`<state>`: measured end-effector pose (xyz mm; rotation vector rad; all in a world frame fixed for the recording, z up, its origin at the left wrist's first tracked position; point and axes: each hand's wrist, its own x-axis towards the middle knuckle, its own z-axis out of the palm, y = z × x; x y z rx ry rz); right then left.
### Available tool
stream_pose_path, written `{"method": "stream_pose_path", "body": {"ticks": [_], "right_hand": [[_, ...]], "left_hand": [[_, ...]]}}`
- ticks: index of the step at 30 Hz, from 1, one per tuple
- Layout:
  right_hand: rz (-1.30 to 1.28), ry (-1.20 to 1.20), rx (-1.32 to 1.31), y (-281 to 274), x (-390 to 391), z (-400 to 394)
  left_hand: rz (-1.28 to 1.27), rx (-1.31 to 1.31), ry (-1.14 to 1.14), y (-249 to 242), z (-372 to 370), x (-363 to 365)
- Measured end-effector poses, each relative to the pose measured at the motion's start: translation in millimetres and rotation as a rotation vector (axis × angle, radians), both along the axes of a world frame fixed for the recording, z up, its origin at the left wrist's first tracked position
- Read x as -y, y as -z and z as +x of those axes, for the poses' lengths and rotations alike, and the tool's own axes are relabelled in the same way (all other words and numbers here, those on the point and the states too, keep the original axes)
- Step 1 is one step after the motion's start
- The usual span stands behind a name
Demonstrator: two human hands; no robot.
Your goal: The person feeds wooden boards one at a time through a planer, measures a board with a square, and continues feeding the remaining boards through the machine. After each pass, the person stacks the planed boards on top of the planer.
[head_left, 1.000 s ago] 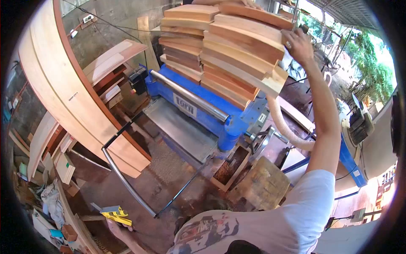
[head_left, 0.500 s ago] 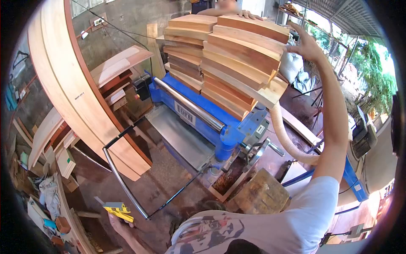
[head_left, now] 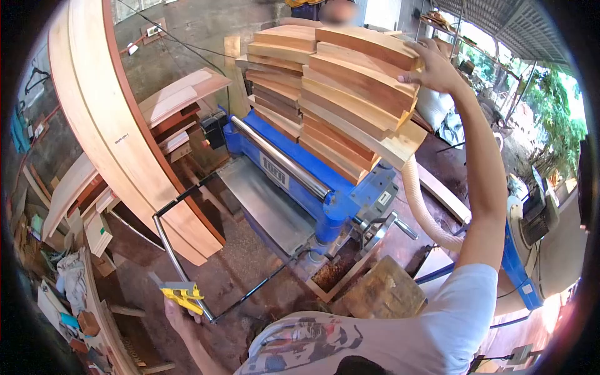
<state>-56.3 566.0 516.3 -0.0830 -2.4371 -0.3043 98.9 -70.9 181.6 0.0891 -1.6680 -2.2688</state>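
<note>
My left hand (head_left: 181, 315) is closed around a yellow tool (head_left: 182, 294) with a metal end, low at the left beside the bent metal bar (head_left: 181, 269). Up at the right, my right hand (head_left: 431, 67) touches the end of the upper boards in a stack of curved wooden boards (head_left: 359, 94), its fingers spread. The stack, in two columns, rests on top of a blue planer (head_left: 281, 165) with a shiny roller. Another person (head_left: 338, 12) stands behind the stack, partly hidden by it.
A long curved wooden panel (head_left: 119, 137) leans at the left. Behind it are more cut boards (head_left: 181, 97). A hose (head_left: 415, 200) and a crank handle (head_left: 403, 226) are right of the planer. A worn wooden block (head_left: 384, 290) lies near my body.
My right hand has come inward and down onto the upper boards' end. The yellow tool in my left hand has shifted slightly right and up. The other person's hand no longer shows on top.
</note>
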Motion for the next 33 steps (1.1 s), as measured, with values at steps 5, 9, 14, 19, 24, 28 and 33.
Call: {"method": "stream_pose_path", "body": {"ticks": [5,9,14,19,24,28,33], "right_hand": [[-0.033,-0.108,0.11,-1,-27,-36],[0.212,-0.006,0.103,-5,-9,-23],[0.231,-0.453,-0.218,3,48,-5],[0.194,-0.626,-0.298,6,139,66],[0.209,-0.765,-0.337,8,224,114],[0.189,-0.768,-0.379,12,264,128],[0.162,-0.845,-0.308,13,288,135]], "left_hand": [[0.027,-0.114,0.126,-19,-14,-29],[-0.072,0.002,0.113,-14,-27,-29],[-0.064,-0.124,0.178,-57,-49,-55],[-0.129,-0.298,0.258,-110,-75,-87],[-0.236,-0.496,0.41,-184,-91,-133],[-0.202,-0.617,0.407,-211,-85,-138],[-0.358,-0.757,0.339,-221,-83,-119]]}}
